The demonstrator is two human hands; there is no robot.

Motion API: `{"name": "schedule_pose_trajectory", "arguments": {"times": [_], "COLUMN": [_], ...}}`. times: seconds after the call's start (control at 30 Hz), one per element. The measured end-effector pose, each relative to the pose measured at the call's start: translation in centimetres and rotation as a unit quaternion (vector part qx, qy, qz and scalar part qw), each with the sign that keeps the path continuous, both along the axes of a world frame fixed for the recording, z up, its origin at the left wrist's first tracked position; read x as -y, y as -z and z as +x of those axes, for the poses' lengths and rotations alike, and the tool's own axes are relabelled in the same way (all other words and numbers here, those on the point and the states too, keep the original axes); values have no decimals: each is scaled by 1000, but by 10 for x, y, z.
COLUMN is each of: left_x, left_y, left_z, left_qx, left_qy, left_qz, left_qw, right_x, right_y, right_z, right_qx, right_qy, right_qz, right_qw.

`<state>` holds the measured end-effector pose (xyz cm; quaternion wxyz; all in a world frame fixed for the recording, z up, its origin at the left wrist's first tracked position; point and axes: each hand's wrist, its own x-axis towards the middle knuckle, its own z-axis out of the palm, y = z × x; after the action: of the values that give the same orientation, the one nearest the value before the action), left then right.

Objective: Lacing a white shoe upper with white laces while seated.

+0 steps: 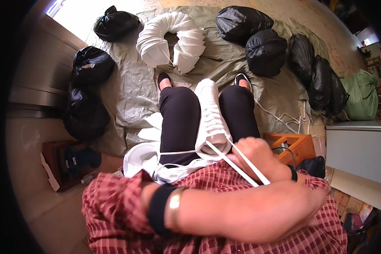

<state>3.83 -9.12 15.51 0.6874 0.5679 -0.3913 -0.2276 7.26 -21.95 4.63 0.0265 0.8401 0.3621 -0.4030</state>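
A white lace-up shoe [209, 118] stands between my knees, toe pointing away from me. Two white laces [241, 167] stretch from its top eyelets down to the right and pass behind my left forearm. My right hand [256, 156] is curled closed beside the shoe's heel, with a lace crossing in front of it; what its fingers grip is hidden. Across my lap reaches my left arm, its hand [307, 203] at the lower right, blurred and with fingers not visible. Another white shoe part [142, 158] and loose white laces lie at my left thigh.
Ahead, a curved row of stacked white shoe pieces [190, 36] rests on a grey-green tarp [135, 93]. Black bags [266, 51] lie around both sides. A wooden stool [294, 146] and a pale cabinet [360, 148] are at right; a green sack [360, 95] stands behind the cabinet.
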Motion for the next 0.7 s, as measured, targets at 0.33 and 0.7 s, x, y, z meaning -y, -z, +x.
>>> {"name": "schedule_pose_trajectory", "arguments": {"times": [0.33,0.7], "left_x": [-44,-79], "left_y": [29,200], "left_z": [100,-22], "left_qx": [-193,9], "left_qy": [-294,-476], "left_qz": [-71,298], "left_qw": [933,827], "right_x": [2,7], "right_y": [24,46], "right_z": [26,25], "right_qx": [487,-412], "right_qy": [-245,544], "right_qz": [244,355], "right_qw": [802,639]}}
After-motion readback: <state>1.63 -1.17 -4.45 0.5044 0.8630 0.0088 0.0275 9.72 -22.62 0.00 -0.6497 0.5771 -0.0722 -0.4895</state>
